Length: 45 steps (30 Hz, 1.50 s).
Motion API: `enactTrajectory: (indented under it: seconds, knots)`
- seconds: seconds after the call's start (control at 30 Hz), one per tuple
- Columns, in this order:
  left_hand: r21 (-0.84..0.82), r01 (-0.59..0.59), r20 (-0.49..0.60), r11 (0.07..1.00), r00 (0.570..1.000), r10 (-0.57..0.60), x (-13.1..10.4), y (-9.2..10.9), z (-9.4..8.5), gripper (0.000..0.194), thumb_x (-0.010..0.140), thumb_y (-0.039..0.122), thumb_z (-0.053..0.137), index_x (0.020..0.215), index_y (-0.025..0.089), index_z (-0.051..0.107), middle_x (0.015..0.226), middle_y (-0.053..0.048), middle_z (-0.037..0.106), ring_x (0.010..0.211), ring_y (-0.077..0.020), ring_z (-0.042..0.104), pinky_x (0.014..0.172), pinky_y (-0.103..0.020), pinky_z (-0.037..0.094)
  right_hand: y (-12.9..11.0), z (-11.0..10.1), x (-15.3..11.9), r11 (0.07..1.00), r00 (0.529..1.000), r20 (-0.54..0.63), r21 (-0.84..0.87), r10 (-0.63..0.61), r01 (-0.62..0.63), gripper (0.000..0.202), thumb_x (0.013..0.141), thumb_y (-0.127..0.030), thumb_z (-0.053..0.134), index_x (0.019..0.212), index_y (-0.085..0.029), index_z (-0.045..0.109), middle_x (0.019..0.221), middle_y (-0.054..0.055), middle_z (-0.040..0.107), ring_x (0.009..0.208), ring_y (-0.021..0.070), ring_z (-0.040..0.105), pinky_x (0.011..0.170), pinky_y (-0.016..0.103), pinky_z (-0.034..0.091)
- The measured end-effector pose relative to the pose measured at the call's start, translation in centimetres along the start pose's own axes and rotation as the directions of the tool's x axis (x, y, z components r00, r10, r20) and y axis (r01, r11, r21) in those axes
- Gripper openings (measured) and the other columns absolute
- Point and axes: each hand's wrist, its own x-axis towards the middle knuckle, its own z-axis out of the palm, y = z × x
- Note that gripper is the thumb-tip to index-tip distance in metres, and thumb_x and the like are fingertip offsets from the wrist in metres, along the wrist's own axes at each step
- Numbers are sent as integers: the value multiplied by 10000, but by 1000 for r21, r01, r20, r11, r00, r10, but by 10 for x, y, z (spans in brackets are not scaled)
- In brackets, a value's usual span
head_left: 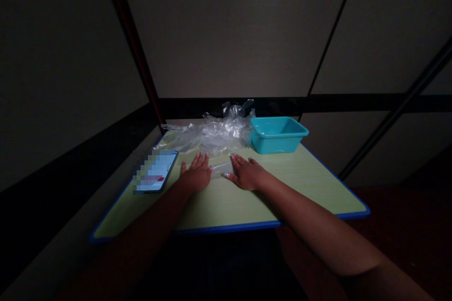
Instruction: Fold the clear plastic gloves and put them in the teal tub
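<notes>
Both palms face down on the pale yellow-green table. A strip of clear plastic, seemingly a flattened bag, shows between them. My left hand lies over the strip's left end with its fingers spread. At the right end rests my right hand, its thumb apart from the other fingers and its fingertips on the plastic. What lies under the palms is hidden. Just beyond the hands is a loose, crumpled heap of clear plastic bags.
A turquoise plastic basin stands at the back right, against the heap. On the left lies a phone with a lit screen, partly blurred out. Blue edging runs round the table. A panelled wall rises behind it.
</notes>
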Motion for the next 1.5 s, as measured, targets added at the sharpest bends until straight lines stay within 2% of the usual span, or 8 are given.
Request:
enactTrajectory:
  seconds: [0.1,0.17,0.27,0.37,0.87,1.0,1.2,1.5]
  knots:
    - [-4,-1,-1,1000,1000,1,1,-1,1,590,923,383,128,1471,164,111,1535,-64,67,1415,-215,59,1091,-594,106,1,-1,0,1000,998,-67,10,-5,5,774,902,-592,194,1470,-71,116,1517,164,86,1406,248,85,1095,522,117]
    - [-5,0,-4,1000,1000,0,1,0,1,591,922,387,129,1470,164,116,1535,-63,68,1416,-213,60,1089,-596,105,-1,-1,-1,995,991,-91,19,-97,99,738,910,-570,213,1475,-110,98,1524,130,55,1409,233,65,1093,543,82]
    - [-10,2,0,1000,1000,-2,0,0,1,594,920,376,130,1469,150,114,1535,-67,65,1417,-204,59,1088,-595,101,-6,-2,-4,963,964,-40,41,-265,266,697,915,-560,231,1478,-172,95,1529,82,48,1410,221,61,1084,573,30]
    - [-21,3,14,1000,1000,-3,0,1,-1,599,919,378,120,1470,142,103,1536,-65,60,1418,-200,50,1087,-597,100,-12,-3,-7,947,947,44,61,-319,316,679,914,-565,225,1476,-204,99,1530,64,51,1408,244,52,1067,605,-12]
    - [-13,3,16,1000,1000,-3,-1,1,-2,587,924,375,138,1468,153,128,1538,-65,64,1418,-204,39,1089,-593,102,-2,-18,-15,995,983,156,-9,-95,97,773,894,-564,261,1473,-80,88,1518,142,66,1404,253,60,1104,534,85]
    - [-7,0,13,1000,1000,0,0,1,-1,589,922,372,136,1468,152,128,1538,-68,72,1418,-211,43,1088,-595,107,2,-14,-11,999,995,91,-15,-33,34,778,894,-566,250,1468,-58,117,1514,158,111,1403,261,89,1104,525,93]
    - [-16,-1,6,1000,1000,1,1,0,0,591,919,381,140,1469,165,129,1539,-62,68,1418,-213,42,1085,-600,106,4,-2,2,999,993,-116,26,-21,24,613,933,-456,206,1475,-177,144,1533,93,87,1408,230,78,1087,562,56]
    - [-20,-11,1,1000,1000,11,2,0,1,597,918,378,131,1467,146,137,1537,-76,78,1417,-223,44,1080,-610,109,0,3,11,988,986,-105,69,-133,140,547,919,-496,311,1431,-305,287,1540,74,75,1406,254,70,1058,600,74]
